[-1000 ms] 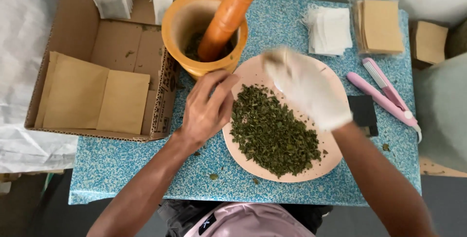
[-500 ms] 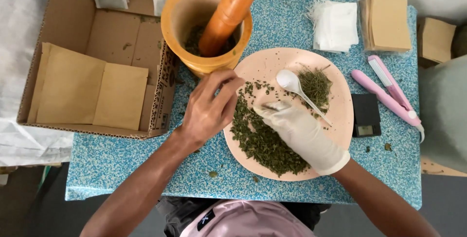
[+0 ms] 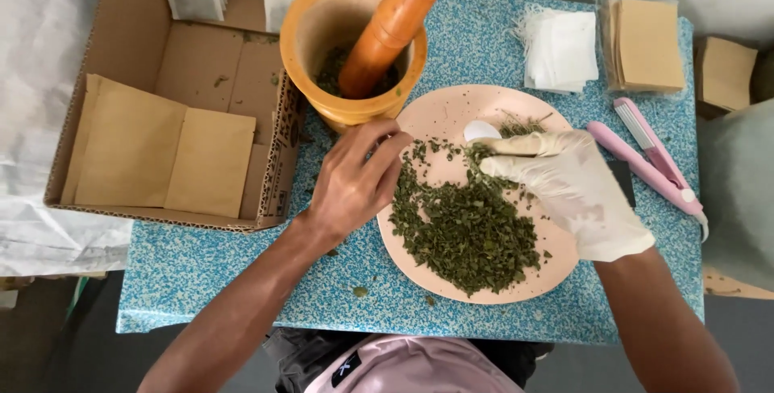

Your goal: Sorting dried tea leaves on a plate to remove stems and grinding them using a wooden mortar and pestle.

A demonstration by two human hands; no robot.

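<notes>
The bare left hand point(image 3: 352, 183) is held knuckles up, fingers bent and drawn together. The gloved right hand point(image 3: 569, 187) is extended leftward, fingers loosely curled, forearm angled inward.

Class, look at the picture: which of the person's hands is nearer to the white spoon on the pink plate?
Right. The gloved right hand has its fingertips right beside the white spoon, partly covering it. The bare left hand rests at the pink plate's left edge, farther from the spoon.

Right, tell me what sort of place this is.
Probably a small home workbench for packing dried herbs by hand. A plate of crushed green leaves lies beside a mortar with a pestle, with empty filter bags and paper pouches stacked nearby.
</notes>
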